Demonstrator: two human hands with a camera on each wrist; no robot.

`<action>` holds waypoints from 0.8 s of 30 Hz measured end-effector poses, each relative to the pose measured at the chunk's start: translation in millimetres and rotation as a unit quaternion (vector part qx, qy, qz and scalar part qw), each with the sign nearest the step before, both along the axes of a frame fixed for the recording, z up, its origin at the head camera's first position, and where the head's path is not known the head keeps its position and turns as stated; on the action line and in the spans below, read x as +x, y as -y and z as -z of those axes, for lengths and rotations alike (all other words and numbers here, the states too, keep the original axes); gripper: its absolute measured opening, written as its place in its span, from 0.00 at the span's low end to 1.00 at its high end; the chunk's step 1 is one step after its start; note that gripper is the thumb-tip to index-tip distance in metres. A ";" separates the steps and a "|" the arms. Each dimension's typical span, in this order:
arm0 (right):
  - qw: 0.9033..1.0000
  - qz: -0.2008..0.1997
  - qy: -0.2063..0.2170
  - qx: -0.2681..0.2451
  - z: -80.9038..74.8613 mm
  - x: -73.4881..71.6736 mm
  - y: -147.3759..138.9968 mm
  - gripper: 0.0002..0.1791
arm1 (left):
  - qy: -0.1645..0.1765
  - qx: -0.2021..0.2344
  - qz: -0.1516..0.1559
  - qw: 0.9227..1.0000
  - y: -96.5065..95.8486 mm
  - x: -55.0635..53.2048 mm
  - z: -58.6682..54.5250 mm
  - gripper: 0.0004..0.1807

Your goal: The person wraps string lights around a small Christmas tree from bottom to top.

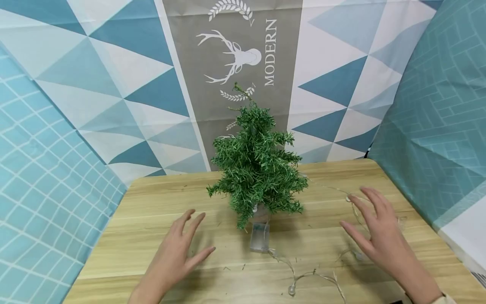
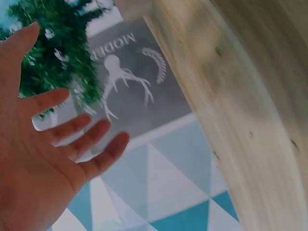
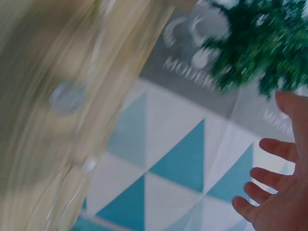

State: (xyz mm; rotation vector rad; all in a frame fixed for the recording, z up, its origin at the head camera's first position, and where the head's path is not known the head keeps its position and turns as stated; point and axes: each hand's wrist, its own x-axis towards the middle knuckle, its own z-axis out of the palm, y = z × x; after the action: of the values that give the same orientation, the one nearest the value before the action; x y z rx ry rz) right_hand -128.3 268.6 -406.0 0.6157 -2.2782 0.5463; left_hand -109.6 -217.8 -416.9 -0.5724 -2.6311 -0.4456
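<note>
A small green artificial Christmas tree (image 1: 260,164) stands upright toward the back of the wooden table, its thin top twig bent to the left. At its foot lies a clear battery box (image 1: 260,237), and a string of lights (image 1: 292,270) with round clear bulbs runs from it to the right. My left hand (image 1: 176,251) hovers to the tree's left, fingers spread, holding nothing. On the other side, my right hand (image 1: 383,234) is raised over the right part of the light string, its fingers apart and nothing in them. Both palms face the tree in the wrist views.
Bits of green needle litter the wooden table (image 1: 152,228). A patterned cloth (image 1: 243,55) with a deer head and the word MODERN hangs behind the table. Blue tiled cloth (image 1: 49,169) borders the left side, and teal cloth (image 1: 444,126) the right.
</note>
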 end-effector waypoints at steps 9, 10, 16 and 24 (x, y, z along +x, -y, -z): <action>0.994 -0.037 0.104 0.016 1.2 17.6 49.8 0.36 | -0.057 -0.038 0.092 0.993 -32.2 2.2 -10.9 0.27; 0.992 -0.037 0.123 0.018 2.7 19.2 55.3 0.37 | -0.058 -0.044 0.102 0.992 -36.3 2.1 -11.2 0.25; 0.968 -0.050 0.242 0.043 10.2 23.2 83.1 0.30 | -0.035 -0.058 0.150 0.986 -66.2 4.2 -10.6 0.18; 0.893 -0.173 0.390 0.143 21.4 13.1 106.3 0.24 | 0.018 -0.108 0.190 0.976 -107.3 7.1 -8.4 0.20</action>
State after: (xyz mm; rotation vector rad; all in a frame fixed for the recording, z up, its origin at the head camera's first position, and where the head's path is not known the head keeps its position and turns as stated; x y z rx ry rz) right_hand -115.2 162.3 -427.4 1.1187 -3.0643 0.7265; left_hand -102.5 -110.5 -408.6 -1.1581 -2.6226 -0.2820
